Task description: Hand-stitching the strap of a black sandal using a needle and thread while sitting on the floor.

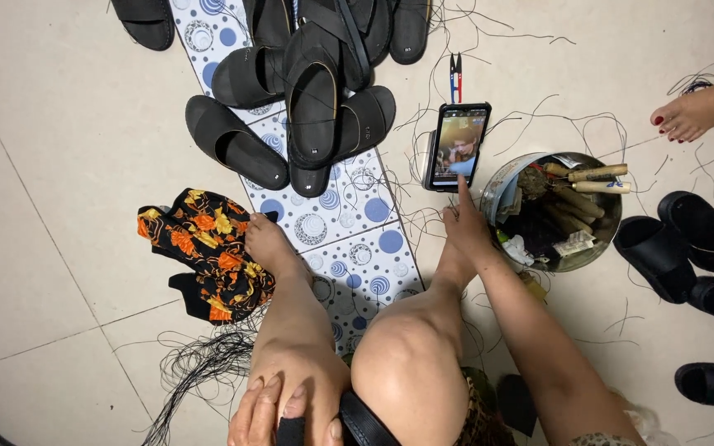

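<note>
My right hand (464, 221) reaches forward with its index finger stretched out, the fingertip touching the lit screen of a black smartphone (456, 146) that leans propped on the floor. My left hand (278, 410) rests on my left shin near the bottom edge, fingers laid over the leg next to a black sandal (365, 423) tucked under my knee; whether it grips the sandal is hidden. My bare legs stretch forward, and the left foot (268, 239) rests beside a patterned mat (349, 248).
A pile of black sandals (311, 91) lies on the dotted mat ahead. A metal bowl (613, 223) of wooden-handled tools stands right of the phone. Thread snips (455, 87), an orange floral cloth (208, 252), loose black thread (200, 363), more sandals (687, 248) and another person's foot (692, 111) lie around.
</note>
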